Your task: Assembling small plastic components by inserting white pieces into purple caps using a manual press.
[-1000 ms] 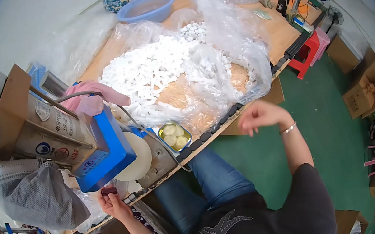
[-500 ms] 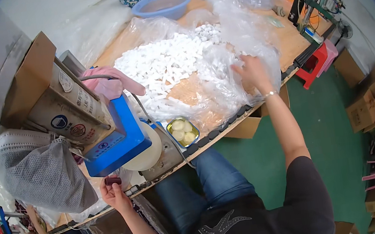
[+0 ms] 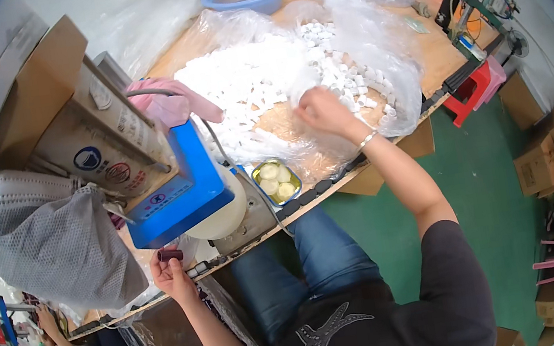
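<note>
On the pale wooden surface [image 3: 442, 65], small white plastic-looking tubes [image 3: 241, 72] lie just beyond my nearer right fingers [image 3: 305, 107], curled, any hold hidden, while my left fingers [image 3: 157, 265] pinch a dark maroon cylinder [image 3: 171, 255], its long axis running left-to-right.

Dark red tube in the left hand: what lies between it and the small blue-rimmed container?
In the head view, the stretch from tube to container crosses a pale round disc, grey metal base and grey cable.
</note>
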Motion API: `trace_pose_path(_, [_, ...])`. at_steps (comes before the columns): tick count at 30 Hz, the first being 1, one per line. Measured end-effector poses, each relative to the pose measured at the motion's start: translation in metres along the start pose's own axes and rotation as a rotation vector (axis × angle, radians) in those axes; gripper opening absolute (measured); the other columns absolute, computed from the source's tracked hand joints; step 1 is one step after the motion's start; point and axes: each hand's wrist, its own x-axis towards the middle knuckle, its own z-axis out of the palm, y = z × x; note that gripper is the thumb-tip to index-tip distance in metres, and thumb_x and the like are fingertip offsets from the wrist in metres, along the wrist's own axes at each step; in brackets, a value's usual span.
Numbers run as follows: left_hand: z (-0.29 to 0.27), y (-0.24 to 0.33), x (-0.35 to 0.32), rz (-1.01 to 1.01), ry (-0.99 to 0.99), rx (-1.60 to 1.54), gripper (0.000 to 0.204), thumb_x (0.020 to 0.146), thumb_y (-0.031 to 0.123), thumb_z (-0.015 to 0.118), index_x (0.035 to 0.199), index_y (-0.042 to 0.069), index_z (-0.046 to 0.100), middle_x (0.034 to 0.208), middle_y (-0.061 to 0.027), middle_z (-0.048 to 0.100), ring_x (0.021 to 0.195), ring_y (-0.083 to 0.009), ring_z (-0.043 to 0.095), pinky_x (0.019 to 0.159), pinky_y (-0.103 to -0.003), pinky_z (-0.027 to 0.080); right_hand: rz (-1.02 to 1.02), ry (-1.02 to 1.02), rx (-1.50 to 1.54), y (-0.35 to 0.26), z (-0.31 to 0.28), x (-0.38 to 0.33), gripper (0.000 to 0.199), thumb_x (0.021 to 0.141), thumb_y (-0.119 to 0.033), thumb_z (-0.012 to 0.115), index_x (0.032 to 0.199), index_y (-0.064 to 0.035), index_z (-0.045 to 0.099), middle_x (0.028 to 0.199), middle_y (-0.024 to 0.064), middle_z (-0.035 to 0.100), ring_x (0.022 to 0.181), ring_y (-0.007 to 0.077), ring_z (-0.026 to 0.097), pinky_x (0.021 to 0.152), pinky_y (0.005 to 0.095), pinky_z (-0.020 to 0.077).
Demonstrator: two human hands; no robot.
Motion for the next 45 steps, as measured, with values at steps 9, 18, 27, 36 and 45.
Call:
trace_pose_path(9, [0.005, 0.001, -0.001, 0.004, -0.005, 0.022, 0.041, 0.089, 0.009, 0.067, 0.124, -0.002, 0.050, 0.109, -0.0157, 0.064, 0.099, -0.0182, 0.062, 0.087, -0.027, 0.050, 0.043, 0.192, 0.074, -0.003, 0.039, 0.082, 0.015, 0.079, -0.015, 0.070, 0.088, -0.0026, 0.067, 0.085, 0.0156, 0.064, 0.087, 0.0336, 0.064, 0.076, 0.0433, 0.0523])
trace_pose_path(18, [0.010, 0.005, 0.002, -0.017, -0.024, 0.085, 0.038, 0.090, 0.006, 0.066, 0.124, -0.003, 0.051, 0.110, -0.0154, 0.064, 0.100, -0.0174, 0.061, 0.087, -0.026, 0.048, 0.073, 0.089, -0.181, -0.023, 0.038, 0.066, 0.013, 0.075, -0.002, 0.062, 0.087, -0.0008, 0.068, 0.095, 0.0177, 0.065, 0.087, 0.0334, 0.067, 0.073, 0.0397, 0.0555])
trace_pose_path(27, [0.033, 0.021, -0.007, -0.014, 0.020, 0.126, 0.035, 0.088, -0.001, 0.063, 0.121, -0.005, 0.054, 0.112, -0.0161, 0.064, 0.099, -0.0168, 0.062, 0.091, -0.029, 0.048, -0.014, 0.012, 1.047, -0.181, 0.034, -0.081, 0.013, 0.085, -0.003, 0.064, 0.096, 0.0034, 0.063, 0.068, 0.0063, 0.060, 0.065, 0.0110, 0.058, 0.060, 0.0273, 0.0475])
trace_pose_path(36, [0.092, 0.044, -0.029, -0.042, -0.118, 0.001, 0.032, 0.087, -0.008, 0.058, 0.119, -0.007, 0.053, 0.114, -0.0162, 0.063, 0.099, -0.0164, 0.062, 0.089, -0.029, 0.049, -0.161, -0.050, 0.870, -0.202, 0.047, -0.072, 0.008, 0.085, -0.004, 0.063, 0.089, 0.0020, 0.058, 0.073, 0.0151, 0.059, 0.061, 0.0289, 0.060, 0.056, 0.0370, 0.0457])
trace_pose_path(45, [0.097, 0.038, -0.022, 0.014, -0.119, -0.015, 0.032, 0.087, -0.007, 0.058, 0.119, -0.006, 0.055, 0.111, -0.0149, 0.064, 0.097, -0.0156, 0.062, 0.088, -0.028, 0.049, -0.139, -0.014, 0.848, -0.200, 0.050, -0.076, 0.010, 0.082, -0.004, 0.066, 0.087, 0.0015, 0.059, 0.074, 0.0150, 0.058, 0.062, 0.0296, 0.059, 0.055, 0.0363, 0.0450])
